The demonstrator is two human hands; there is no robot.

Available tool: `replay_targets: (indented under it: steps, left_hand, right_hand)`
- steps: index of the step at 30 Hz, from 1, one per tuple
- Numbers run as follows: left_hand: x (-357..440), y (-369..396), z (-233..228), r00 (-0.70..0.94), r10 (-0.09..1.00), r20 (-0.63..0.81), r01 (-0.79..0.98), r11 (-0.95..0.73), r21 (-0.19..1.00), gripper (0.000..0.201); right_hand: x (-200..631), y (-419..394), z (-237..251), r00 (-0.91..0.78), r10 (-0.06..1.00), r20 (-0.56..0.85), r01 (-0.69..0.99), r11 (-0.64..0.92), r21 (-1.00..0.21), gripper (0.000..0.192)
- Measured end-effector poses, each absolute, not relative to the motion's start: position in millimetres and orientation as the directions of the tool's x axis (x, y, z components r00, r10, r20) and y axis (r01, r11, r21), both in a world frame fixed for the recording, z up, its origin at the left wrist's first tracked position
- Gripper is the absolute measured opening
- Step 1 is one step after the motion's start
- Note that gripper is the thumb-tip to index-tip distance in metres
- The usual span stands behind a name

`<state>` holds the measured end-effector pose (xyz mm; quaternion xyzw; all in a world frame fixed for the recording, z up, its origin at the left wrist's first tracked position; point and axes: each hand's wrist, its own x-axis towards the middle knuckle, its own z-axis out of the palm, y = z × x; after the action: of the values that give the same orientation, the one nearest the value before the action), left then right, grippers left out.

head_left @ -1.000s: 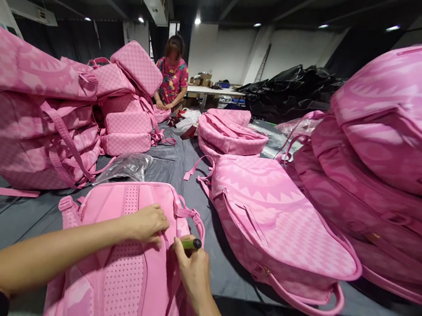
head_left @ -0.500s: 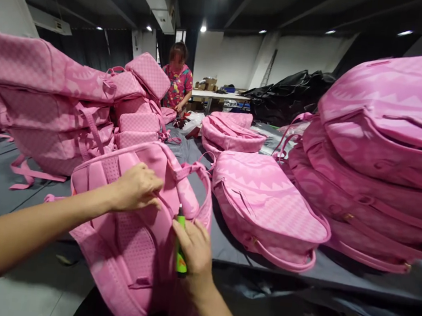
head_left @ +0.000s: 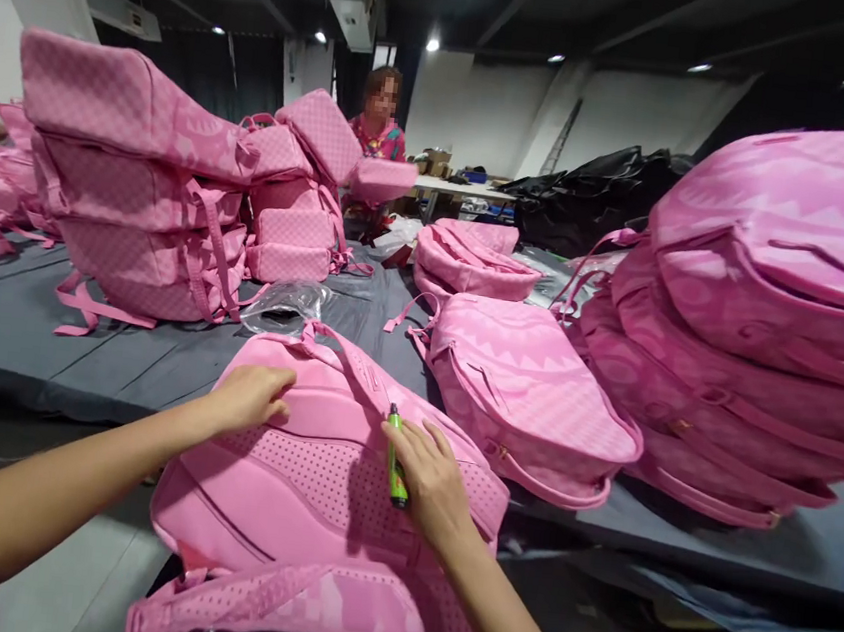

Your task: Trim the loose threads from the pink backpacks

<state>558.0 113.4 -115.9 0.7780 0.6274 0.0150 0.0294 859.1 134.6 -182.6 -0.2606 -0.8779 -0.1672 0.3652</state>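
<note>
1. Pink backpack (head_left: pixel 326 507) lies back-panel up, half on the near edge of the grey table (head_left: pixel 26 355), half hanging off toward the wearer.
2. Left hand (head_left: pixel 252 397) sits on the backpack's upper left part, fingers curled down onto the fabric, pressing or gripping it; a full grasp cannot be told.
3. Right hand (head_left: pixel 435 483) rests on the right side of the perforated panel, fingers closed around a green marker (head_left: pixel 397 457).
4. The backpack is under both hands; the hands are well apart, with the panel between them.
5. Backpack long axis runs roughly near-left to far-right; the top handle (head_left: pixel 336 342) points away to the table, the bottom end points to the wearer. One shoulder strap (head_left: pixel 242 594) lies across the near end.
6. Marker long axis runs near to far, dark tip pointing away, close to the zipper line.
7. Counts: one backpack in hand, one marker, two own hands.
8. One patterned pink backpack (head_left: pixel 526 397) lies flat just right of it.
9. Left stack (head_left: pixel 134 185): about three checkered bags. Right stack (head_left: pixel 760 321): at least three bags.
10. Clear plastic bag (head_left: pixel 288 302) lies beyond the backpack.
11. One other person (head_left: pixel 380 141) stands at the far end, holding a pink bag.
</note>
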Motion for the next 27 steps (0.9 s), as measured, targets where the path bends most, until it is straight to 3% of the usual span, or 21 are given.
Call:
replay_targets:
  steps: [4,8,13,15,19,22,25,27]
  left_hand:
    - [552,98,-119,0.323,0.942,0.093,0.944,-0.328,0.046,0.010]
    - [551,93,-113,0.304,0.952,0.047,0.945,-0.307,0.108,0.014]
    - [533,74,-101,0.154,0.986,0.058,0.880,-0.164,0.447,0.029]
    - [528,59,-95,0.102,0.990,0.098,0.839,-0.139,0.527,0.031]
    - [534,53,-94,0.194,0.964,0.182,0.804,-0.262,0.533,0.022]
    - [543,69,-106,0.372,0.925,0.082,0.752,-0.352,0.557,0.017]
    - [544,83,-112,0.441,0.897,0.011,0.757,-0.379,0.533,0.019]
    - [542,87,-110,0.412,0.904,0.118,0.773,-0.415,0.480,0.024]
  right_hand:
    - [847,128,-185,-0.468,0.293,0.834,0.541,0.841,0.008,0.047]
    - [796,131,-176,-0.449,0.215,0.867,0.418,0.908,-0.009,0.056]
    - [750,132,-159,-0.432,0.165,0.887,0.300,0.953,-0.031,0.046]
    - [749,129,-149,-0.442,0.123,0.889,0.246,0.969,-0.012,0.047]
    - [751,127,-138,-0.462,0.094,0.882,0.223,0.975,0.013,0.052]
    - [748,134,-149,-0.456,0.174,0.873,0.259,0.964,-0.056,0.057]
    - [746,139,-166,-0.503,0.229,0.833,0.278,0.956,-0.095,0.058]
    - [747,142,-173,-0.542,0.231,0.808,0.299,0.952,-0.072,0.055]
